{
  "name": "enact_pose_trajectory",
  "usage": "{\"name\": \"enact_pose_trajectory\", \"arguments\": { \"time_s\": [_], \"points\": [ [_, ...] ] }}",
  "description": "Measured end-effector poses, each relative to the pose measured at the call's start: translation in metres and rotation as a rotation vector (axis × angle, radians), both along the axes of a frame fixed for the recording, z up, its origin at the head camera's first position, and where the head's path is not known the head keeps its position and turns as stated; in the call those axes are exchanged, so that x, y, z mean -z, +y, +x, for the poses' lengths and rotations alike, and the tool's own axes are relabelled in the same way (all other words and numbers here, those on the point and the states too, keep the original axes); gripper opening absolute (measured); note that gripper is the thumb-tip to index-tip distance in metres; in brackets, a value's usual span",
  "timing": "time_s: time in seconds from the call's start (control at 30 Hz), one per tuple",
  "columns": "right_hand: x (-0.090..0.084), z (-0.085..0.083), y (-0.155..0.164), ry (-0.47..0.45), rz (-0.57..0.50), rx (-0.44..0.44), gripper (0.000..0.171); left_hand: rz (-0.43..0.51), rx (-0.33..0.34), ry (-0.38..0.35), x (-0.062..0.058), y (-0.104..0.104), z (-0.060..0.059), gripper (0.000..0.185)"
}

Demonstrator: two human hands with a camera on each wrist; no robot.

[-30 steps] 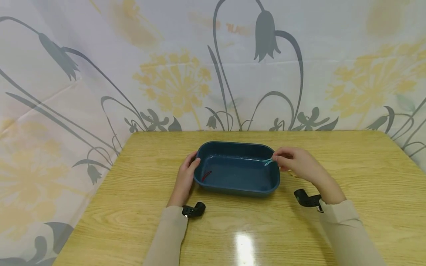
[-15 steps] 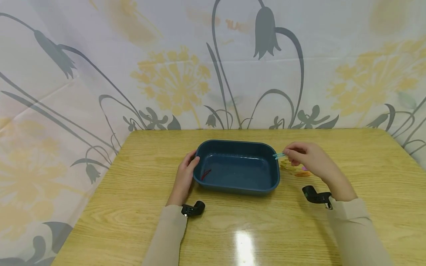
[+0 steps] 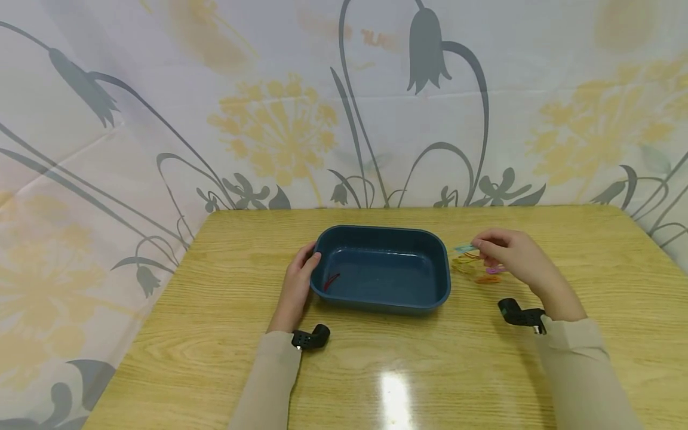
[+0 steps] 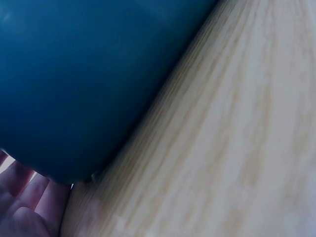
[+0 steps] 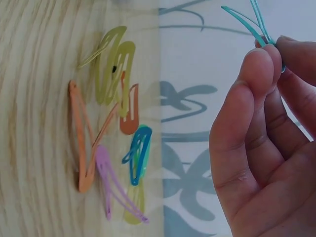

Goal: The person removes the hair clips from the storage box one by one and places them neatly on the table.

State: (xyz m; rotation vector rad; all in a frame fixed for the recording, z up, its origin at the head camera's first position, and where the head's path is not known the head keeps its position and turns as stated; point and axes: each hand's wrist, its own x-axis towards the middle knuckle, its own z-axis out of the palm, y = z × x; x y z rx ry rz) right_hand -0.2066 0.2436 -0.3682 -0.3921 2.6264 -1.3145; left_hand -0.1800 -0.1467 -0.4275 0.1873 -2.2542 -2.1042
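My right hand (image 3: 513, 254) pinches a turquoise snap hair clip (image 5: 249, 22) between thumb and fingers, above the table to the right of a dark blue rectangular tray (image 3: 376, 304). The clip's two arms are spread apart. Below the hand lies a loose group of hair clips: yellow-green (image 5: 111, 64), orange (image 5: 81, 143), purple (image 5: 118, 187) and blue (image 5: 140, 155) ones. My left hand (image 3: 297, 283) grips the left end of the tray, thumb at the rim and fingers along the outer wall. Inside the tray, at its left end, lies a dark red clip (image 3: 331, 280).
The wooden table (image 3: 376, 370) runs up to a flower-printed cloth (image 3: 301, 89) hung at the back and left. A black camera mount sits on each wrist. Light glares off the table's front.
My right hand has moved right with the turquoise clip, from over the tray's right end to above the loose clips, which now show more. The left hand stays on the tray.
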Motion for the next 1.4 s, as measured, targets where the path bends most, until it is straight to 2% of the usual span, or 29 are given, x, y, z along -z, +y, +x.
{"name": "enact_pose_trajectory", "arguments": {
  "time_s": [0.4,0.77,1.07,1.4],
  "points": [
    [0.014,-0.005,0.016,-0.058,0.018,0.027,0.044,-0.008,0.000,0.003,0.001,0.000,0.000,0.039],
    [0.020,-0.005,0.026,-0.052,0.098,0.049,0.043,-0.002,0.003,-0.004,-0.001,0.000,0.000,0.039],
    [0.023,-0.007,0.030,-0.046,0.213,0.057,0.048,-0.001,0.001,-0.007,0.000,-0.001,-0.001,0.038],
    [0.023,-0.006,0.028,-0.117,0.212,0.043,0.043,-0.003,0.006,0.007,0.000,0.000,0.000,0.037]
  ]
}}
